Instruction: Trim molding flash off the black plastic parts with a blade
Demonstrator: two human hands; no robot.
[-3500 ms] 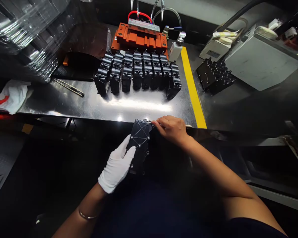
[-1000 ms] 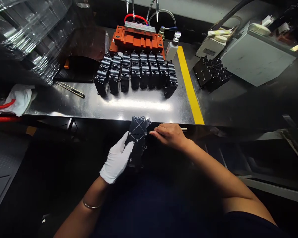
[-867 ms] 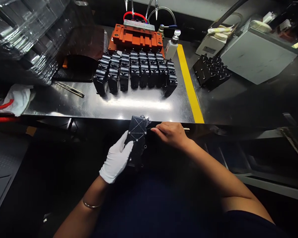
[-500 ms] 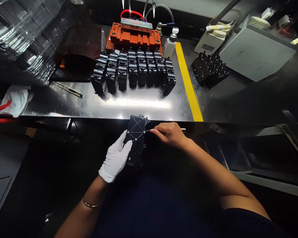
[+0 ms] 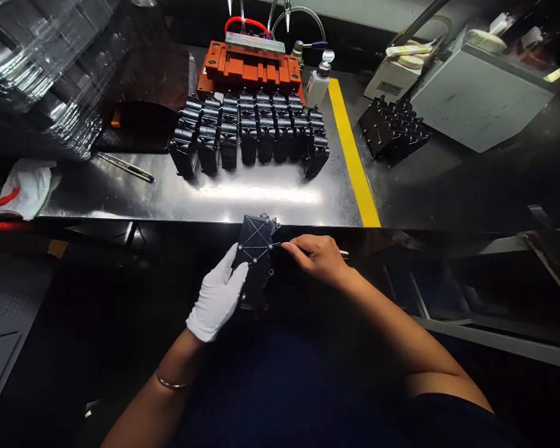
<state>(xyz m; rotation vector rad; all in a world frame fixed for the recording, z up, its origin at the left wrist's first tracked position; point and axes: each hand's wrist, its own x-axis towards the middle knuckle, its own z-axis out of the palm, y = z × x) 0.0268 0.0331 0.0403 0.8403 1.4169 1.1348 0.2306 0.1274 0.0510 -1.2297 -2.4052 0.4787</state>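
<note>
My left hand (image 5: 217, 298), in a white glove, is wrapped round a black ribbed plastic part (image 5: 254, 252) held just in front of the table's near edge. My bare right hand (image 5: 318, 256) pinches a thin stick-like tool (image 5: 343, 252), and its tip touches the part's right edge. Further back on the shiny metal table (image 5: 261, 196) stand several rows of similar black parts (image 5: 252, 134).
An orange fixture (image 5: 249, 65) with red wire sits behind the rows, a white pump bottle (image 5: 318, 84) beside it. A yellow stripe (image 5: 352, 155) runs down the table. Another pile of black parts (image 5: 392, 127) and a grey box (image 5: 480, 99) lie right. A metal tool (image 5: 126, 167) and white cloth (image 5: 28, 186) lie left.
The right hand's tool tip has slid down the part's right edge from its top corner. The left hand keeps holding the part; the view has shifted slightly.
</note>
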